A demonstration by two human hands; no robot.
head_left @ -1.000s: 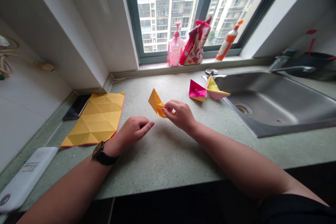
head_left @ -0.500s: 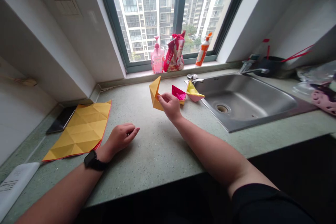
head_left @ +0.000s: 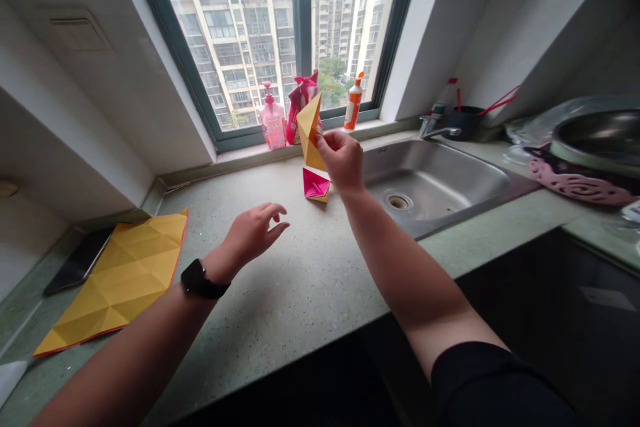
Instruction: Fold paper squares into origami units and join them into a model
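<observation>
My right hand (head_left: 344,159) pinches a folded yellow-orange paper boat (head_left: 309,130) by its right side, held up above the counter in front of the window sill. Below it a pink and yellow paper boat (head_left: 316,185) sits on the counter. My left hand (head_left: 257,230) hovers over the counter with a black watch (head_left: 195,277) on the wrist. Its thumb and fingers are apart and hold nothing. Farther left lies a creased yellow paper sheet (head_left: 125,273) with a red underside, overlapping a dark flat object (head_left: 83,260).
A steel sink (head_left: 440,173) with a faucet (head_left: 435,125) is set into the counter (head_left: 280,300) on the right. On the sill stand a pink pump bottle (head_left: 273,121), a red bag (head_left: 295,113) and an orange bottle (head_left: 353,103). A metal basin (head_left: 600,140) stands far right.
My right hand has lifted the yellow paper rightward and higher. My left hand has moved forward and right, its fingers opening. The view has turned right; the yellow-pink boat is now hidden.
</observation>
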